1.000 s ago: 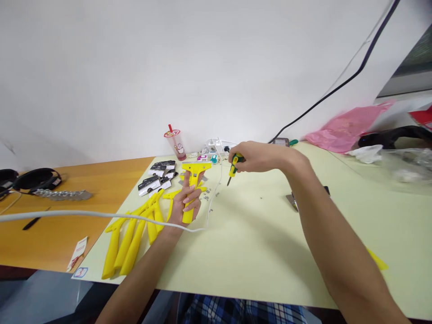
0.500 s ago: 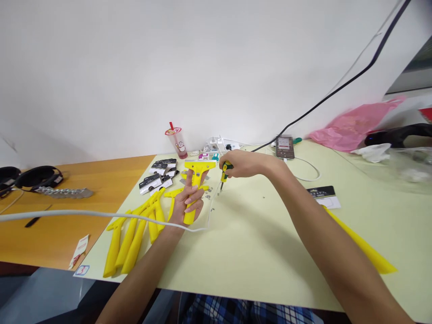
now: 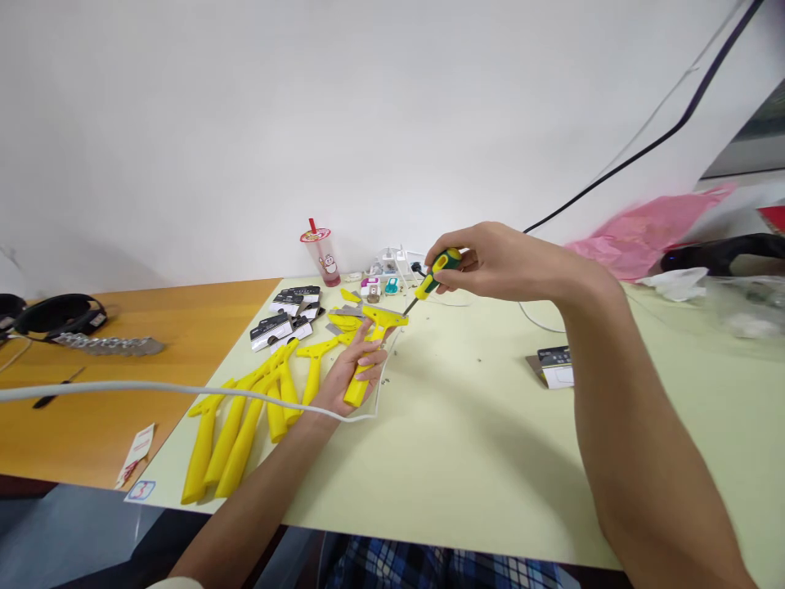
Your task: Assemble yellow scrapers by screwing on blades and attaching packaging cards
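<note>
My left hand [image 3: 352, 375] is wrapped round the handle of a yellow scraper [image 3: 375, 348], its wide head up and tilted to the right. In my right hand [image 3: 475, 258] is a green and yellow screwdriver [image 3: 434, 273], its shaft slanting down to the left. The screwdriver's tip meets the right end of the scraper head; whether a screw sits there is too small to tell. Several yellow scraper handles [image 3: 245, 438] lie left of my left hand. Behind it are more yellow parts and grey blades [image 3: 351, 311]. Small screws [image 3: 385, 380] are scattered on the table.
Black and white cards [image 3: 271, 330] lie at the table's back left, near a drink cup [image 3: 328, 262] with a red straw. A white cable [image 3: 184, 388] crosses in front of my left forearm. Another card [image 3: 555, 366] lies right, and a pink bag [image 3: 643, 233] is back right.
My right hand has lifted the screwdriver from low near the screws, up and right, bringing its tip to the scraper head. My left hand has turned the scraper, tilting its head right.
</note>
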Action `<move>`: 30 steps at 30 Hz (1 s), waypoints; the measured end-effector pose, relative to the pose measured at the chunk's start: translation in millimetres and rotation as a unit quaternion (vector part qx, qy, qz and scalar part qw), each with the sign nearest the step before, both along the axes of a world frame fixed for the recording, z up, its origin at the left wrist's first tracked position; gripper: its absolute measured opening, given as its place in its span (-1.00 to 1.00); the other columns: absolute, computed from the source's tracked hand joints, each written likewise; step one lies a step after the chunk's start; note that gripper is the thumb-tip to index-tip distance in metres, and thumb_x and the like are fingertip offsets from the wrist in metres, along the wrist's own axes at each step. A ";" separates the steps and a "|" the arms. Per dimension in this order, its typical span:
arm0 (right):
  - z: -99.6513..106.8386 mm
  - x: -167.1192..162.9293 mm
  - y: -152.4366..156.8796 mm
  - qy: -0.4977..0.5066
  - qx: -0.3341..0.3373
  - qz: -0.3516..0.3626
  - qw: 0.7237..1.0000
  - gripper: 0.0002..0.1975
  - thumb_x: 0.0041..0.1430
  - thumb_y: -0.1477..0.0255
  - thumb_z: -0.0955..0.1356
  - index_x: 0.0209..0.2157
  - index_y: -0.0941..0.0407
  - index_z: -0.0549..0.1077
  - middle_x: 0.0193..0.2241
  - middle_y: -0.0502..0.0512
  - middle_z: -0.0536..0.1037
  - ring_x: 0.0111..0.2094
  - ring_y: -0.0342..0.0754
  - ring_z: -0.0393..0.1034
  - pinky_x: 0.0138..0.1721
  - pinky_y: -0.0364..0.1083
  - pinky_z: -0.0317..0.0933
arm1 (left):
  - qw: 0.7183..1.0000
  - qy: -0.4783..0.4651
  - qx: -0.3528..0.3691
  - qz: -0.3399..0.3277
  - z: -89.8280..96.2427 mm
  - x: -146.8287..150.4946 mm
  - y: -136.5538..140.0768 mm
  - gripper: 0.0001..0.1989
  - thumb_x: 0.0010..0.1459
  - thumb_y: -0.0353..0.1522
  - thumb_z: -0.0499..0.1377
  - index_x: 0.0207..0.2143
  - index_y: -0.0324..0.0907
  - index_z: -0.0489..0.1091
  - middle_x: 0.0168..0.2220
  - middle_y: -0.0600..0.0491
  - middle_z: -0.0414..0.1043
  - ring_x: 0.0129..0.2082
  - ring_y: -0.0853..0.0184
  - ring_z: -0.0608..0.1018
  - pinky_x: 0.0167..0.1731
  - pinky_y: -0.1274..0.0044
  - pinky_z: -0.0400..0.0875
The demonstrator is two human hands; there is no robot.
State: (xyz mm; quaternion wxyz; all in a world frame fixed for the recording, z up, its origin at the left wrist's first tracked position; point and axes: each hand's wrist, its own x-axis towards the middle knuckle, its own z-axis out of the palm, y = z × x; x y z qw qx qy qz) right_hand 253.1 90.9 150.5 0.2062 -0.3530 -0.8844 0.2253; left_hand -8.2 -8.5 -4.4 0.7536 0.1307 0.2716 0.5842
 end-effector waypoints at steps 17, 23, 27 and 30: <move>-8.4 -18.3 -3.0 0.020 0.019 0.024 0.999 -0.82 0.35 0.25 0.46 -0.11 0.00 0.66 -0.39 0.10 0.62 -0.43 -0.01 0.39 -0.39 -0.02 0.13 | 0.998 -0.002 -0.027 -0.050 2.0 10.1 -4.1 -0.39 0.40 -0.63 0.05 0.33 0.08 0.43 0.37 -0.13 0.40 -0.64 0.69 0.29 -0.80 0.83 0.15; -9.8 -18.1 -1.3 0.033 0.023 0.019 0.999 -0.80 0.34 0.26 0.46 -0.07 0.01 0.66 -0.33 0.13 0.66 -0.40 0.02 0.43 -0.37 0.00 0.18 | 0.998 -0.009 -0.030 -0.048 3.0 11.8 -4.9 -0.39 0.41 -0.62 0.03 0.35 0.07 0.41 0.37 -0.15 0.40 -0.64 0.68 0.29 -0.81 0.83 0.15; -10.1 -19.1 -0.6 0.035 0.026 0.023 0.999 -0.78 0.34 0.26 0.46 -0.05 0.01 0.66 -0.34 0.12 0.67 -0.42 0.00 0.43 -0.40 -0.03 0.16 | 0.998 -0.018 -0.032 -0.048 2.7 11.3 -5.6 -0.41 0.43 -0.62 0.01 0.35 0.03 0.41 0.35 -0.16 0.42 -0.64 0.68 0.28 -0.82 0.83 0.15; -9.2 -20.0 -1.2 0.027 0.022 0.018 0.999 -0.75 0.32 0.26 0.48 -0.02 0.03 0.66 -0.34 0.12 0.66 -0.40 -0.01 0.46 -0.40 -0.05 0.15 | 0.998 -0.017 -0.032 -0.048 3.0 10.8 -6.3 -0.43 0.43 -0.62 0.02 0.34 0.02 0.40 0.32 -0.14 0.44 -0.64 0.68 0.29 -0.81 0.83 0.16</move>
